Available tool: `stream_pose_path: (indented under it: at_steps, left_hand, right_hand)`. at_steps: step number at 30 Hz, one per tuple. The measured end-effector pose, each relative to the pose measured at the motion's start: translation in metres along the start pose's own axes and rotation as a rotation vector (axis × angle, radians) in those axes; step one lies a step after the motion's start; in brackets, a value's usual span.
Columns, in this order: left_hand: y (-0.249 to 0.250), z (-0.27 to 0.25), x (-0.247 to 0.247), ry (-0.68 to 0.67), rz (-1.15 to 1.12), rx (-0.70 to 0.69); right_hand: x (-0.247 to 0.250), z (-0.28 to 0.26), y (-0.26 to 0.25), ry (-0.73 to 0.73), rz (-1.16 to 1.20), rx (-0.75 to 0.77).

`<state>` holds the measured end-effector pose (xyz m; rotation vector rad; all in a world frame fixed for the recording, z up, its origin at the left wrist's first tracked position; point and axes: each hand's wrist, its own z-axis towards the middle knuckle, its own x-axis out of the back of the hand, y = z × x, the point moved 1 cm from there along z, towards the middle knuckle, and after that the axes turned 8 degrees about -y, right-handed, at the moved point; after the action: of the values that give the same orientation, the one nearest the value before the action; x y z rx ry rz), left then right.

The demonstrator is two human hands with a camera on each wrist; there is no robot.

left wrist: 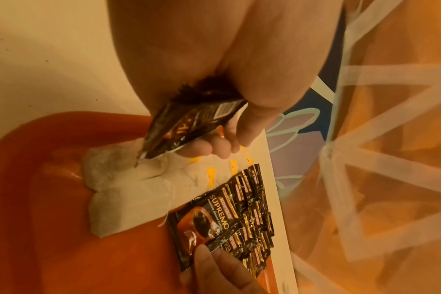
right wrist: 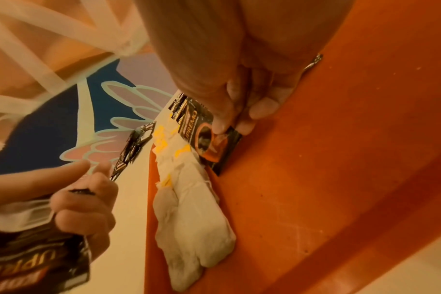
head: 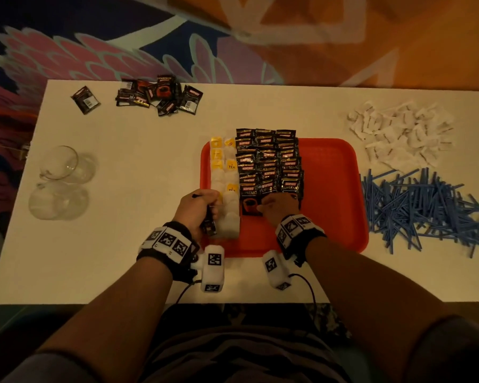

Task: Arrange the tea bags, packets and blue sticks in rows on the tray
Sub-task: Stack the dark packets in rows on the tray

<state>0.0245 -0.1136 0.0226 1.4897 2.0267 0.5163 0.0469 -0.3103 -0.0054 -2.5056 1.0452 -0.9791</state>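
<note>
With the right hand [head: 278, 208] pinching a black glossy coffee packet [head: 250, 207] flat on the orange plastic tray [head: 340, 194], it should sit square beside the white paper tea bags [head: 228, 214], while the left hand [head: 198, 210] grips spare packets [head: 210, 223].

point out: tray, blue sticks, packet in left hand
tray [head: 329, 189]: head view, bare orange floor right of the packet rows.
blue sticks [head: 418, 208]: head view, middle of the pile.
packet [left wrist: 189, 123]: left wrist view, its dark face below the left hand [left wrist: 214, 59].
</note>
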Motion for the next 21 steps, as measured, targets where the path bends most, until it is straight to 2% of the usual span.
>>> stream_pose_path:
  at_steps: [6,10,18,21]
  left_hand:
    - [0.001,0.000,0.012,0.045,0.014,0.002]
    - [0.002,-0.002,0.011,0.028,-0.031,0.009]
    - [0.006,-0.009,-0.004,-0.101,-0.116,0.021]
    - [0.007,-0.008,-0.011,-0.145,-0.128,0.026]
  right_hand:
    - [-0.005,0.008,-0.004,0.096,0.039,-0.044]
    - [-0.008,0.008,-0.003,0.139,0.041,-0.051]
    - [-0.002,0.002,0.000,0.121,0.039,-0.021]
    - [0.007,-0.007,-0.003,0.090,-0.008,0.074]
